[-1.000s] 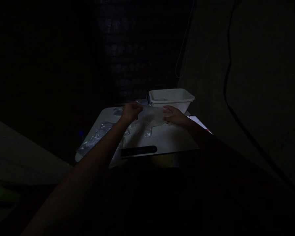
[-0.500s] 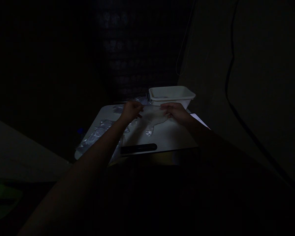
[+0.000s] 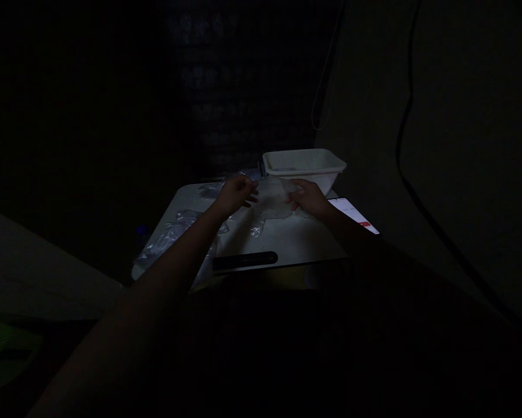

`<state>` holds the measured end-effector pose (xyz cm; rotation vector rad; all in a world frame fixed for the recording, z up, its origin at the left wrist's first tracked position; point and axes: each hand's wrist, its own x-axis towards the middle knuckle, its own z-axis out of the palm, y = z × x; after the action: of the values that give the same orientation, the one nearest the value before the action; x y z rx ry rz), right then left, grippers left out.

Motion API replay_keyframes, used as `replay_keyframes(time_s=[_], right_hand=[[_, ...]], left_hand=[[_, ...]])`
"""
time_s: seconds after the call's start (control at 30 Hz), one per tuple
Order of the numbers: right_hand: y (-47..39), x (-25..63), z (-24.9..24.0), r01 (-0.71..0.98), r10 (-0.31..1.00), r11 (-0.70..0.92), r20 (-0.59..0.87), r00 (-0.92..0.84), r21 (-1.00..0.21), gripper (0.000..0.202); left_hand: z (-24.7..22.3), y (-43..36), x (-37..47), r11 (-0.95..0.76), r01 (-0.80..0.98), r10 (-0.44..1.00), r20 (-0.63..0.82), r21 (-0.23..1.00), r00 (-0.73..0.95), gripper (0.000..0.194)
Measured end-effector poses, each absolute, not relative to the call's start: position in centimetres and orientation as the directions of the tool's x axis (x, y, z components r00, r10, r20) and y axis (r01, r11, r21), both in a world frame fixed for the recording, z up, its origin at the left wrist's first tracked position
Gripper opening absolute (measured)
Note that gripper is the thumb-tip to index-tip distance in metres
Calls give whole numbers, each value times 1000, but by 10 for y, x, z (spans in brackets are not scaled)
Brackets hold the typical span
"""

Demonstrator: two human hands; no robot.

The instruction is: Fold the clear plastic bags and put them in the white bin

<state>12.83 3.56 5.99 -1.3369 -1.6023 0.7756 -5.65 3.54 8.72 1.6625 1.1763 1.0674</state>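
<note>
A clear plastic bag (image 3: 272, 200) is stretched between my two hands above a white table (image 3: 299, 241). My left hand (image 3: 236, 194) pinches its left upper edge between thumb and forefinger, with the other fingers loosely curled. On the opposite side, my right hand (image 3: 308, 197) grips the bag with the thumb in front. A narrow, shiny part of the bag hangs down toward the tabletop. Crumpled clear plastic (image 3: 169, 238) lies on the table left of my left forearm, which hides part of it. The light is very dim, so fine details are lost.
Behind my right hand stands a white plastic tub (image 3: 304, 172). A lit phone (image 3: 355, 216) lies at the table's right side. A dark slot (image 3: 245, 260) runs along the near edge. Something with a blue cap (image 3: 141, 230) is beyond the left edge. A cable (image 3: 400, 139) hangs at right.
The bag has shifted slightly, and its hanging part is a little further left and higher. My right hand has turned a little, with its fingers more curled. More of the phone shows.
</note>
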Motion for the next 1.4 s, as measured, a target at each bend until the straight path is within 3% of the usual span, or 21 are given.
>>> replay_keyframes(time_s=[0.1,0.33,0.53,0.67,0.87,1.07,1.17,1.3,1.4], right_hand=[[34,129,63,399,979,195,204,-22,-896,11],[34,137,61,216,996,88,90,2,-973,18],[28,138,64,82,998,21,16,-55,-996,19],[25,138,63,83,993,-28,-38,-113,-996,27],[28,145,55,158,991,-43,-61,-115,-986,20],[32,152,49,188,999,-25,-32,-32,-982,15],[32,156,52,168,997,54,63,47,-984,15],[27,163,67,70,961,249,256,103,-966,26],[20,168,74,83,961,260,266,72,-962,34]], left_hand=[[85,40,-58,-244,283,959,188,928,213,14],[76,47,-64,-139,300,986,104,944,130,10],[79,41,-59,57,24,994,-59,998,97,6],[81,37,-57,103,-38,982,-96,994,162,8],[77,35,-63,155,-24,957,-144,988,251,12],[68,39,-67,19,25,951,-26,1000,309,13],[71,37,-63,-96,28,957,84,995,278,12],[87,33,-58,-233,-57,947,240,971,215,11],[92,33,-60,-257,-139,934,283,956,216,21]])
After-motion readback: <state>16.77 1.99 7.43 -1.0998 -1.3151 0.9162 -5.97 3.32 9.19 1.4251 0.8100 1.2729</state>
